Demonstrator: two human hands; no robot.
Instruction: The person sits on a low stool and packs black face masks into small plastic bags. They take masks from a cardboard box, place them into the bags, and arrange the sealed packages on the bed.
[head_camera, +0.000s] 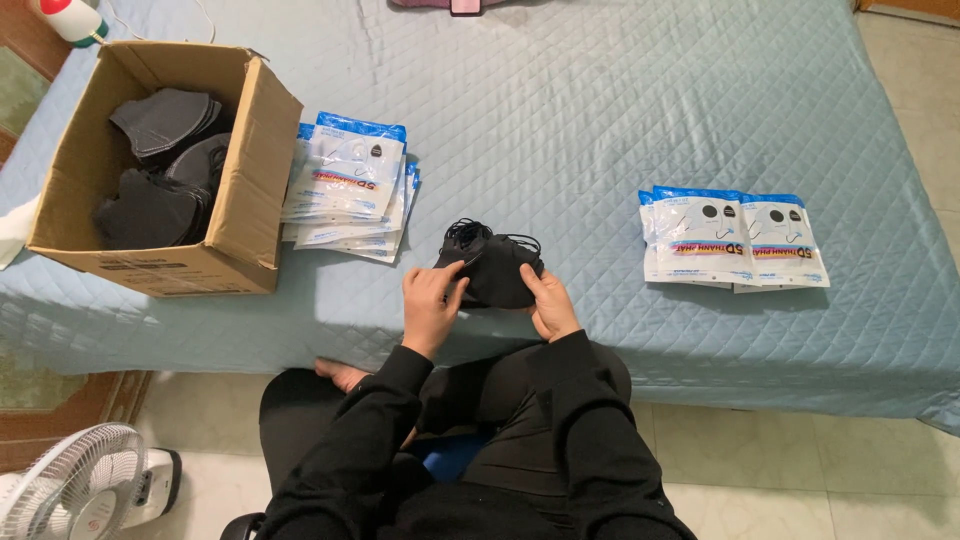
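At the near edge of the bed (600, 120), both hands close on a small stack of black masks (492, 268). The left hand (432, 300) pinches the stack's left side, thumb on top and fingers tucked under; the right hand (548, 300) grips the right side the same way. Held from both ends like this, the masks stay squared up, with their ear loops bunched at the far side. The stack looks to rest on or hang just above the quilted blue cover, right in front of the person, who sits on a seat with knees against the bed's side.

To the left stands an open cardboard box (250, 190) with more loose black masks (160, 170) piled inside, within easy reach of the left hand. Just beside the box lies a fanned pile of flat pouches (350, 185), white with blue tops. Well apart on the right sits a smaller group of the same pouches (735, 238), laid side by side and overlapping.

A white fan (75, 490) stands on the floor at lower left. A white bottle (70, 18) with a red mark shows beyond the box.
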